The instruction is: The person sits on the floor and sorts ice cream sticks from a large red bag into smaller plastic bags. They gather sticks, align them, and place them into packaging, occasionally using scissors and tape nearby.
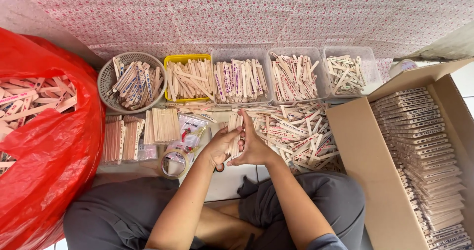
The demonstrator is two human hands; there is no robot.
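I hold a small stack of wooden ice-cream sticks (234, 131) in the middle of the frame, just above my knees. My left hand (220, 146) wraps its fingers around the left side of the stack, and my right hand (254, 146) presses flat on the right side with its fingers straight up. So both hands are closed on the same stack, and the sticks stand upright between my palms. To the right of my hands lies a big loose pile of printed sticks (296, 131) on the floor. Along the top of the frame I see a row of holders: a round grey basket (106, 84) at the left, then a yellow tray (187, 58), then three clear plastic tubs (269, 52), all with sticks in them. At the left of my hands lie neat bundles of sticks (143, 134), a small plastic bag (190, 129) and a roll of clear tape (174, 164). A big red plastic bag (54, 171) full of sticks fills the left edge of the frame. A brown cardboard box (365, 156) sits at the right, with packed rows of stick bundles (424, 156) inside it. My grey trousers (335, 200) show at the bottom.
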